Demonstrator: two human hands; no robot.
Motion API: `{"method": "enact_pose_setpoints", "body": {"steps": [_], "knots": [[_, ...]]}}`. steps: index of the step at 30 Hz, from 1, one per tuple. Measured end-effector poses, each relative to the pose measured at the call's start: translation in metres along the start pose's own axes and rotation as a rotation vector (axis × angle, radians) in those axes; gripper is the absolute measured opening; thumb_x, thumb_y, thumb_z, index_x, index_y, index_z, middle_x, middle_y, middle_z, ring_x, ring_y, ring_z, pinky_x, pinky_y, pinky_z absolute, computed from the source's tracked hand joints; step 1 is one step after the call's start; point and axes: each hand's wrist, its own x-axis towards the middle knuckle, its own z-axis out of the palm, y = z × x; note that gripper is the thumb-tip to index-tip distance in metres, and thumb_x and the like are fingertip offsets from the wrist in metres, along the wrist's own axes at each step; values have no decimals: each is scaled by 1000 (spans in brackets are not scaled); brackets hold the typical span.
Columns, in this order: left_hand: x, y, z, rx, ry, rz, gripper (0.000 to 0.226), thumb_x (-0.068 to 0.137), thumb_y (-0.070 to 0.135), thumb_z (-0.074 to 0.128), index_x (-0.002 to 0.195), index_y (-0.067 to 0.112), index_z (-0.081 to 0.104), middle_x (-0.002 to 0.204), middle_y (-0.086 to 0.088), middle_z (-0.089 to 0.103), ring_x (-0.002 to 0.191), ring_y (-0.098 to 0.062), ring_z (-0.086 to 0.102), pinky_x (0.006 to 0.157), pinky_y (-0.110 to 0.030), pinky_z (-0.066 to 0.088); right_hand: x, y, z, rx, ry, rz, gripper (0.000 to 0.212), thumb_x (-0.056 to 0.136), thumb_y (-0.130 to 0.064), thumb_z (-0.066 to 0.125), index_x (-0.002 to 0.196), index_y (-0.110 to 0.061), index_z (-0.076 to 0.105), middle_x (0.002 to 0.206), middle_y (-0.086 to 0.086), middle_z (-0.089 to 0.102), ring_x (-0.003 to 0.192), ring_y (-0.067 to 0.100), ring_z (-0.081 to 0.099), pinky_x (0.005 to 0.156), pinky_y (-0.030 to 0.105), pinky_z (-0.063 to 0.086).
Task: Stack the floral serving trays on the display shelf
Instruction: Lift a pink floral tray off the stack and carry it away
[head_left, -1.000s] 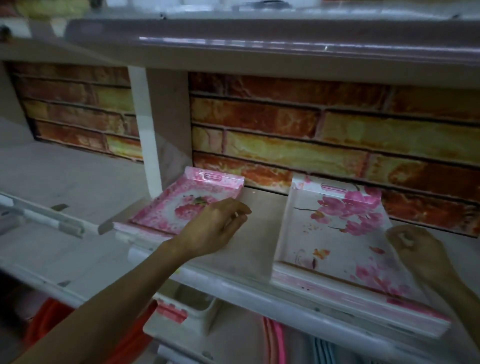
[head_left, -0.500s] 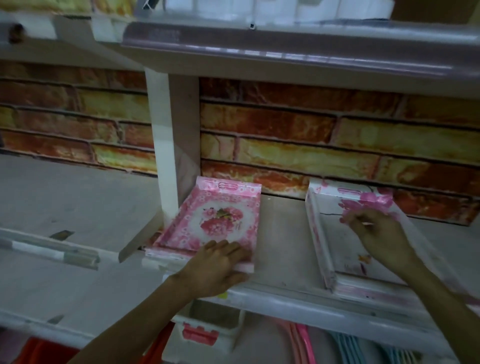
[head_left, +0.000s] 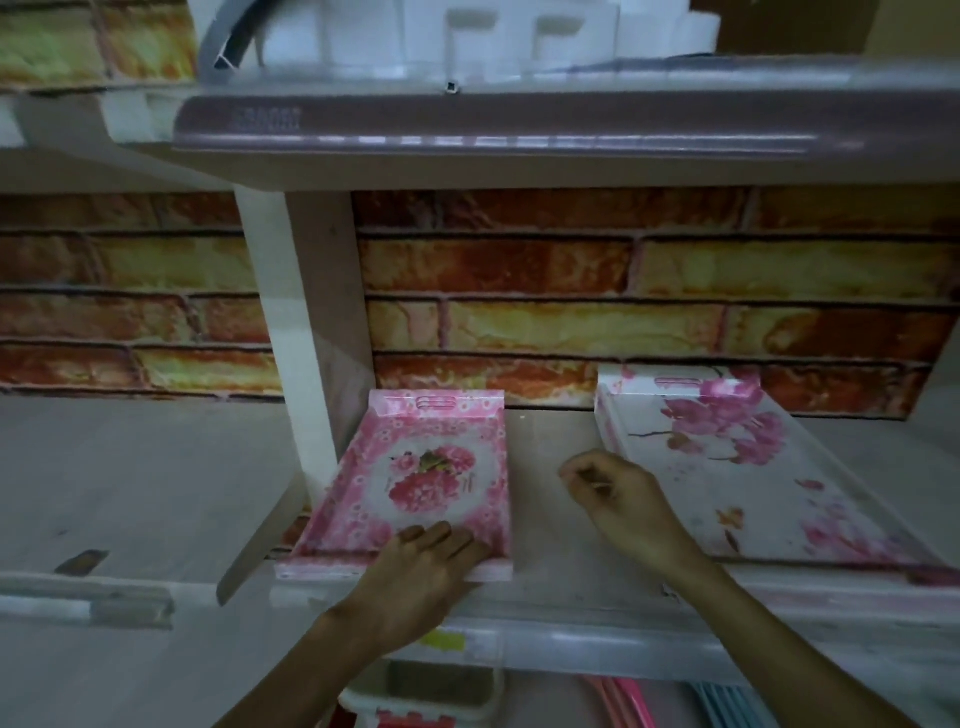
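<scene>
Left grip lies flat (fingers straight); right grip loosely curled.

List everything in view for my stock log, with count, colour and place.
pink rose tray: 1, pink, shelf left, beside the divider.
white blossom tray: 1, white with pink flowers, shelf right.
divider: 1, pale, upright.
brick backing: orange-yellow, behind.
foam blocks: white, upper shelf; count unclear.
bin: 1, white, below.
left hand: rests on the pink rose tray's near edge.
right hand: loosely curled, between the trays, holds nothing.
</scene>
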Motion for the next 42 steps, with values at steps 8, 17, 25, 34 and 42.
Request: {"method": "enact_pose_setpoints", "body": {"steps": [8,17,25,34,42], "knots": [[24,-21,-27,7,76,-39,27,87,42,48,102,27,65,92,8,72,80,-11,68,61,-23,55,19,8,67,596,37,542,14,94,-15,60,91,-9,72,94,15,75,95,37,70,81,42,58],[40,-40,-46,23,105,-29,28,88,45,57,109,28,65,98,8,74,87,-12,69,70,-26,56,72,-15,82,1066,-140,811,37,88,-30,65,97,6,71,93,22,73,81,35,70,71,37,56],[38,-38,-47,18,132,-28,29,85,48,52,108,32,62,95,13,72,84,-8,68,63,-25,55,112,-11,104,675,-179,787,27,80,-9,60,102,6,67,107,24,68,92,33,66,82,38,55],[21,-29,-60,-112,126,-103,35,87,48,51,119,36,58,107,15,70,91,-6,68,68,-24,57,94,-42,89,624,-27,731,16,76,5,54,86,6,67,89,25,71,81,35,73,77,43,61],[23,-7,-81,-741,80,-266,37,79,61,61,106,37,65,102,22,70,93,2,64,76,-16,51,72,-57,40,609,44,561,23,86,1,52,88,-12,71,92,15,73,82,29,72,76,41,61]]}}
